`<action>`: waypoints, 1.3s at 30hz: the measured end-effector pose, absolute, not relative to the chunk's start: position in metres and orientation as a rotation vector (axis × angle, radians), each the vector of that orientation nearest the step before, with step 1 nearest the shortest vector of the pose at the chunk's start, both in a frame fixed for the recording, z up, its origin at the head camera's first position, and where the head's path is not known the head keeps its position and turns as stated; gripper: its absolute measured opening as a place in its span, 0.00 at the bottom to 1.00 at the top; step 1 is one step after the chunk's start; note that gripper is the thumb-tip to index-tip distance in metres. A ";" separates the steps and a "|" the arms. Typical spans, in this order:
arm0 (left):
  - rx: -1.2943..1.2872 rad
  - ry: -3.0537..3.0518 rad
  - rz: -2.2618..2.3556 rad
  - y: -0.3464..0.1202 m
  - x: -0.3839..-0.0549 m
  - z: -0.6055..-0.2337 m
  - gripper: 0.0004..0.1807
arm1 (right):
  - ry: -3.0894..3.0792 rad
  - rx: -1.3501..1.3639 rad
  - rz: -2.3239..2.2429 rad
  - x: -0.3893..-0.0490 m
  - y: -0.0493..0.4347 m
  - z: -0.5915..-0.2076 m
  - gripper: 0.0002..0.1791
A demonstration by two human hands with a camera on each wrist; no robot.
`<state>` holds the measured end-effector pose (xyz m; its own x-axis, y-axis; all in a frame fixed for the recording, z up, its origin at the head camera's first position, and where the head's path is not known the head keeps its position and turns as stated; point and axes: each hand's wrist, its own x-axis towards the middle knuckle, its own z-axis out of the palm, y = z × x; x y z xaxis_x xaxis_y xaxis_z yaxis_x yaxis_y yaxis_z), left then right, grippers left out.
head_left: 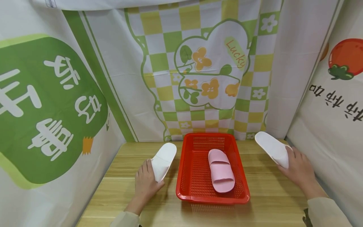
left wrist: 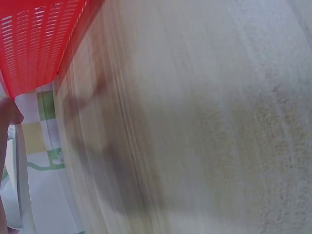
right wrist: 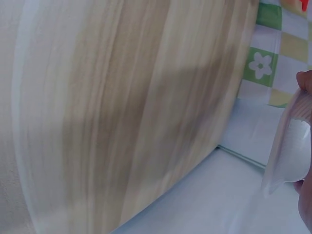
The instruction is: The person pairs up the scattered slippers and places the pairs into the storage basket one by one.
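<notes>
My left hand [head_left: 146, 181] grips a white slipper [head_left: 164, 160] by one end, left of the red basket [head_left: 183, 176], its other end pointing away and to the right. On the far right, my right hand [head_left: 300, 167] holds another white slipper [head_left: 272, 148], which tilts up to the left. Inside the basket lies a pink slipper [head_left: 222, 173]. Only the edge of the left slipper [left wrist: 17, 180] and a bit of thumb show in the left wrist view. In the right wrist view the right slipper [right wrist: 290, 146] is partly hidden by the fingers.
The basket stands on a wood-grain table [head_left: 113, 189], between the two hands. A checkered cloth [head_left: 158, 91] hangs behind the table. Printed cloth walls [head_left: 51, 126] close in the left and right sides.
</notes>
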<state>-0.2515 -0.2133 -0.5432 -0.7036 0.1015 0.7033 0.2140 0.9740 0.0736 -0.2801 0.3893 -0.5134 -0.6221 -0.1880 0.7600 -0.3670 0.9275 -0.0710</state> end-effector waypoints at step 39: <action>-0.471 -2.164 -0.130 -0.211 -0.263 -0.493 0.55 | -2.088 0.582 0.236 -0.283 0.336 -0.459 0.51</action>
<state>-0.2635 -0.2113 -0.4934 -0.5310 0.2854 0.7979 0.3788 0.9222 -0.0778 -0.2825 0.3359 -0.4587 -0.4605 -0.3130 0.8306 -0.4906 0.8696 0.0557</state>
